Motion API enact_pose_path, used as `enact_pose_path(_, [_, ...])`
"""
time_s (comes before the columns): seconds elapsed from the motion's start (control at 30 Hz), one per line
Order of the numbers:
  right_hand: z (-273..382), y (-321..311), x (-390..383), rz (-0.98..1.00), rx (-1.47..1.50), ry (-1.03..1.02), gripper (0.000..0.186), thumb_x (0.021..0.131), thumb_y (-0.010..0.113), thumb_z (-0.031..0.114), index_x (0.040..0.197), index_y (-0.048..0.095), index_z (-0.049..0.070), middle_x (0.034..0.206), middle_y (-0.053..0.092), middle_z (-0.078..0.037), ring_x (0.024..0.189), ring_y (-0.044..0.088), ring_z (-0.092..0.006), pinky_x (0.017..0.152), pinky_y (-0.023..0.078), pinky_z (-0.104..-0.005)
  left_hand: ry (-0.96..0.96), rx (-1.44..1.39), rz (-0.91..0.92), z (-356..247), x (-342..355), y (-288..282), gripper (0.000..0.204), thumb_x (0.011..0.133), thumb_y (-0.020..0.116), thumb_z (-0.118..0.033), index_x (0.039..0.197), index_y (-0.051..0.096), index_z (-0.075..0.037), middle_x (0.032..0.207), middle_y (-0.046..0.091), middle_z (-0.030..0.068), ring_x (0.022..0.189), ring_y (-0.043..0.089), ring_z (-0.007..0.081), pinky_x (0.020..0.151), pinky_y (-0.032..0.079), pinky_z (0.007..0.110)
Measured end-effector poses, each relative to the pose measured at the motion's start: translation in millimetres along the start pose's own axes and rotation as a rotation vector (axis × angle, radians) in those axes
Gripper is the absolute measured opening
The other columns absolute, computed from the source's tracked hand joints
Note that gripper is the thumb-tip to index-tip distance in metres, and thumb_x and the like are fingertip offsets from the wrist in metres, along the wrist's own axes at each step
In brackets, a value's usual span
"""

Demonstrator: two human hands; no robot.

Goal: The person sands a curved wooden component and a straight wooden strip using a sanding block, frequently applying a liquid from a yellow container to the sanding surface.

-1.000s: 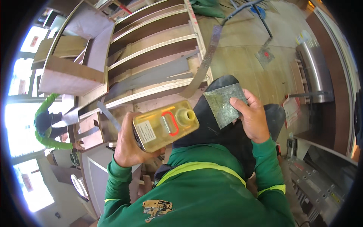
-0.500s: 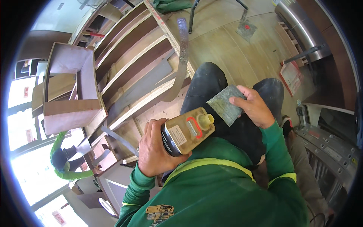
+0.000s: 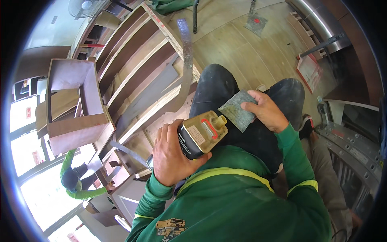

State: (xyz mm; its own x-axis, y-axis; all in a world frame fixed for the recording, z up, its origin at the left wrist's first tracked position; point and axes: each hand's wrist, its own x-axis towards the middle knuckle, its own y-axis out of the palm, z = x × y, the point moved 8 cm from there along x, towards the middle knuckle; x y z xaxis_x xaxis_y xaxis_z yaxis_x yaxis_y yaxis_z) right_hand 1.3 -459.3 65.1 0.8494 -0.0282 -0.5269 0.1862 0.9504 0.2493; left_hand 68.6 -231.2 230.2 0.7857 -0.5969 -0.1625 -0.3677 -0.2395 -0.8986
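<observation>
My left hand (image 3: 170, 152) is wrapped round a rectangular metal can (image 3: 196, 142) with a dark, labelled side, a red handle on top and a yellowish spout. The can leans over my lap, its spout toward my right hand (image 3: 267, 111). Between thumb and fingers, that hand pinches a flat grey square piece (image 3: 238, 109), worn and stained, possibly a scraper blade or pad. A small gap separates the spout from the square. Both are held above my dark trousers.
Ahead on the left lies a wooden cabinet frame (image 3: 139, 86) with a curved grey strip (image 3: 186, 60) across it. An open box unit (image 3: 78, 121) stands beyond. A co-worker in green (image 3: 74, 181) is at far left. To my right are a folded metal ladder (image 3: 350, 151) and a red-edged tray (image 3: 308, 74).
The can has tipped a little, showing more of its dark side, and its spout sits closer to the square. The right hand has shifted slightly left. The view has turned slightly.
</observation>
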Motion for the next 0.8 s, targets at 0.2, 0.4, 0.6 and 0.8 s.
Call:
enact_pose_path(0.2, [-1, 2, -2, -0.01, 0.028, 0.041, 0.039, 0.098, 0.068, 0.021, 0.13, 0.061, 0.0, 0.101, 0.071, 0.002, 0.081, 0.064, -0.0047, 0.062, 0.051, -0.0222, 0.006, 0.003, 0.004, 0, 4, 2, 0.089, 0.056, 0.096, -0.033, 0.128, 0.053, -0.001, 0.109, 0.061, 0.0176, 0.103, 0.061, 0.0383, 0.09, 0.049, 0.048])
enact_pose_path(0.4, [-10, 12, -1, 0.067, 0.101, 0.058, 0.032, 0.098, 0.068, 0.019, 0.124, 0.064, 0.002, 0.097, 0.07, 0.002, 0.079, 0.064, -0.0043, 0.062, 0.051, -0.0221, -0.004, 0.002, 0.002, 0, 1, 0, 0.089, 0.056, 0.096, -0.032, 0.127, 0.053, -0.001, 0.109, 0.061, 0.018, 0.103, 0.061, 0.0386, 0.09, 0.05, 0.048])
enact_pose_path(0.6, [-16, 16, 0, 0.07, 0.182, 0.053, 0.032, 0.099, 0.066, 0.018, 0.127, 0.063, 0.004, 0.096, 0.07, 0.001, 0.075, 0.064, -0.0046, 0.061, 0.052, -0.0229, 0.003, -0.03, -0.018, 4, -9, -3, 0.091, 0.055, 0.097, -0.03, 0.129, 0.052, -0.001, 0.11, 0.061, 0.0191, 0.103, 0.061, 0.0397, 0.09, 0.05, 0.048])
enact_pose_path(0.8, [-4, 39, -3, 0.133, 0.28, 0.063, 0.03, 0.101, 0.064, 0.018, 0.127, 0.063, 0.004, 0.098, 0.07, 0.0, 0.077, 0.065, -0.0059, 0.063, 0.053, -0.0235, -0.021, -0.12, -0.102, 20, -33, -19, 0.093, 0.054, 0.099, -0.03, 0.129, 0.052, -0.001, 0.108, 0.06, 0.0168, 0.102, 0.062, 0.0382, 0.087, 0.051, 0.048])
